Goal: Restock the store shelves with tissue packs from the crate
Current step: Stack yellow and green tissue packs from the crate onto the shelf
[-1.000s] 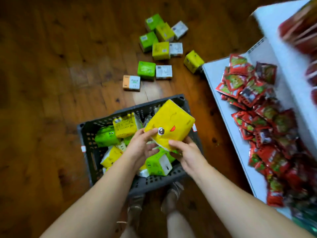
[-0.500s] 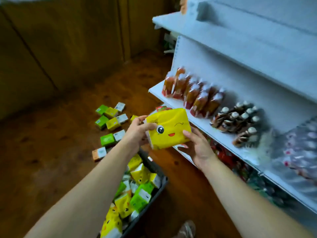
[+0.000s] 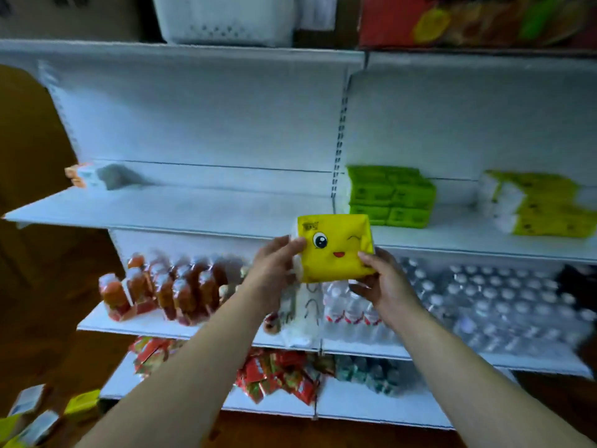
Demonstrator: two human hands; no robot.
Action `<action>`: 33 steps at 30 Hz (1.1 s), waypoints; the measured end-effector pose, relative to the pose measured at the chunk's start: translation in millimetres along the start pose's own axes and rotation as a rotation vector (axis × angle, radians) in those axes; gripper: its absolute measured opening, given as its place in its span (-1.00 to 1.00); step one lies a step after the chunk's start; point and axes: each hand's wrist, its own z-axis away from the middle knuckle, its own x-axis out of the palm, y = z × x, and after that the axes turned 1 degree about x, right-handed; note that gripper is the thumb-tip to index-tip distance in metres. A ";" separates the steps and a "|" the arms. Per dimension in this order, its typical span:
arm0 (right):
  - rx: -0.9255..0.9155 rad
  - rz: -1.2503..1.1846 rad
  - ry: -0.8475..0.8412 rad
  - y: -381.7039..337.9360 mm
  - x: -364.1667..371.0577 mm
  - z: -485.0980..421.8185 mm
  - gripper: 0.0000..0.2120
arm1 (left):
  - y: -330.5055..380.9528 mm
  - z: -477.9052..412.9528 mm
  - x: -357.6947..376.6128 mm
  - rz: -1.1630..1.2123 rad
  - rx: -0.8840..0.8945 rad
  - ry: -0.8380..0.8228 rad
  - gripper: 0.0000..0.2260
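Note:
A yellow tissue pack (image 3: 334, 247) with a winking cartoon face is held up in front of the white shelf unit. My left hand (image 3: 274, 263) grips its left edge and my right hand (image 3: 382, 279) grips its lower right corner. The pack hangs just before the front edge of the upper white shelf (image 3: 161, 208), whose left half is mostly bare. On that shelf to the right lie a stack of green tissue packs (image 3: 391, 197) and a stack of yellow and white tissue packs (image 3: 533, 205). The crate is out of view.
An orange and white box (image 3: 80, 174) sits at the shelf's far left. The shelf below holds red-brown bottles (image 3: 168, 289) and wrapped water bottles (image 3: 484, 302). Red snack packets (image 3: 277, 373) fill the bottom shelf. Loose tissue packs (image 3: 35, 415) lie on the wooden floor at lower left.
My view has swung up from the crate and floor to face the shelves. Both hands lifted the yellow pack out of the crate and raised it to the upper shelf's edge.

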 end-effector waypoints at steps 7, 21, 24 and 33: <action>-0.099 0.021 0.215 -81.7 -193.0 -18.3 -0.90 | -48.5 -42.4 213.3 -0.044 -0.034 -0.229 -0.98; -0.189 -0.141 0.641 -158.2 -400.4 -106.8 -0.86 | -114.1 -170.0 460.2 -0.234 -0.010 -0.438 -0.42; -0.210 -0.138 0.725 -186.3 -426.8 -129.4 -0.82 | -114.7 -198.1 504.3 -0.283 0.008 -0.474 -0.56; -0.214 -0.161 0.855 -227.7 -509.6 -195.3 -0.80 | -142.7 -248.1 596.1 -0.604 0.260 -0.467 -0.61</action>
